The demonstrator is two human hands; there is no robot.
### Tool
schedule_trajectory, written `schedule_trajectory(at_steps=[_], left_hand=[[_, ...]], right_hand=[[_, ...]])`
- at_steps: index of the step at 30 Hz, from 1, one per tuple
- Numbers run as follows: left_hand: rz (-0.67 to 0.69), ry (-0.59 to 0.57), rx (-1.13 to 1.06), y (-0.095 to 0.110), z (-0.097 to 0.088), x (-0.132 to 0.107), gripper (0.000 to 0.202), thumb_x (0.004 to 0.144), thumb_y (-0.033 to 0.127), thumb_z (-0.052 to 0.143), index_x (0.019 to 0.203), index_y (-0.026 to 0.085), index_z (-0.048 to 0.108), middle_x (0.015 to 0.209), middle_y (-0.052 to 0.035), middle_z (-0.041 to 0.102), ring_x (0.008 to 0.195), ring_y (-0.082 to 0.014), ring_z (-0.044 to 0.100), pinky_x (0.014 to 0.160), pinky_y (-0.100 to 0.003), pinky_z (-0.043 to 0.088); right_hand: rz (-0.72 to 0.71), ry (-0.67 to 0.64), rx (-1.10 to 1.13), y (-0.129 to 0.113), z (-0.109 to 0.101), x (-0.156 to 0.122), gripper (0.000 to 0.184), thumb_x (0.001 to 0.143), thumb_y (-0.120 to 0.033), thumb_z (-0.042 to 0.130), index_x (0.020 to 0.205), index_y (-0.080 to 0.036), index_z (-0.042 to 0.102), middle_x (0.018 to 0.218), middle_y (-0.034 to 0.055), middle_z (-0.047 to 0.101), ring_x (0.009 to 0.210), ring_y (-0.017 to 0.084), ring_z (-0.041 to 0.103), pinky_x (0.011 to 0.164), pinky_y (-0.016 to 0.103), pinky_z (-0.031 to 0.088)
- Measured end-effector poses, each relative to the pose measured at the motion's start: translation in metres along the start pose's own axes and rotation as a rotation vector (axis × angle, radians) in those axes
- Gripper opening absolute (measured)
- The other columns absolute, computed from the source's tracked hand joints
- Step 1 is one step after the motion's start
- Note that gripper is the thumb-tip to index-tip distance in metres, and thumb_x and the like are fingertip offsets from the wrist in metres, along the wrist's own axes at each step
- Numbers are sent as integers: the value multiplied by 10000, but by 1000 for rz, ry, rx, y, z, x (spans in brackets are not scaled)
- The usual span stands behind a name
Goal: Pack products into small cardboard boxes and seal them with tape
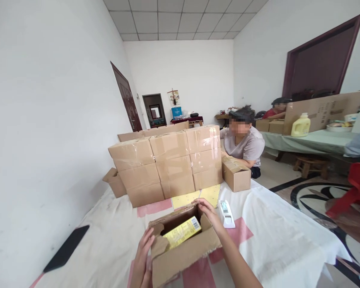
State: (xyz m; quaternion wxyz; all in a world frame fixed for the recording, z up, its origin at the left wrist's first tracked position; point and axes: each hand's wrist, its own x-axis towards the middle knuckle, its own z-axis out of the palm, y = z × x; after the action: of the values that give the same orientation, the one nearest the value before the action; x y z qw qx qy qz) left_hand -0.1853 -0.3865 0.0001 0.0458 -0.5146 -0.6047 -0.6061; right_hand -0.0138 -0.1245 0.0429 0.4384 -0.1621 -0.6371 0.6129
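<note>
An open cardboard box [184,262] stands on the cloth-covered table in front of me, its rim rough and its top uncovered. Inside lies a yellow printed carton [182,232] with a barcode at one end, tilted between the walls. My left hand [143,250] grips the box's left side, fingers bent over the flap. At the far right corner, my right hand [208,211] holds the rim, its fingers over the edge. Just beyond my right hand sits a white device with a small screen [227,214]. Neither hand touches the yellow carton.
Taped cardboard boxes [171,164] form a stacked wall behind. A single box [236,174] stands to their right, beside a co-worker [244,142]. A black flat object [66,248] lies left. On another table are a yellow jug [301,125] and a large cardboard sheet [324,110].
</note>
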Motion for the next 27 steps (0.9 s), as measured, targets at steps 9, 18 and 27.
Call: schedule_trajectory(at_steps=[9,18,27], left_hand=[[-347,345,-257,24,20,29,567,889,510,607,1387,271,476,1468,-123,513,1372,-332,474,1110,-492,404],[-558,274,-382,31,15,35,466,874,382,535,1331,290,521,1501,-50,497,1454,-275,382,1184,-439,330],[-603,303,-435,35,24,33,467,889,399,524,1346,307,525,1502,-45,502,1449,-279,397,1201,-456,319]], right_hand=[[78,-28,150,-12,9,-23,194,883,-440,613,939,-259,656,1043,26,647,1009,254,564,909,331,409],[123,-199,300,-23,14,-36,260,846,-452,664,1031,-300,562,1019,3,547,906,219,542,789,292,411],[199,-248,378,-27,10,-40,407,672,-228,570,1067,-309,513,1026,4,537,867,209,515,753,281,404]])
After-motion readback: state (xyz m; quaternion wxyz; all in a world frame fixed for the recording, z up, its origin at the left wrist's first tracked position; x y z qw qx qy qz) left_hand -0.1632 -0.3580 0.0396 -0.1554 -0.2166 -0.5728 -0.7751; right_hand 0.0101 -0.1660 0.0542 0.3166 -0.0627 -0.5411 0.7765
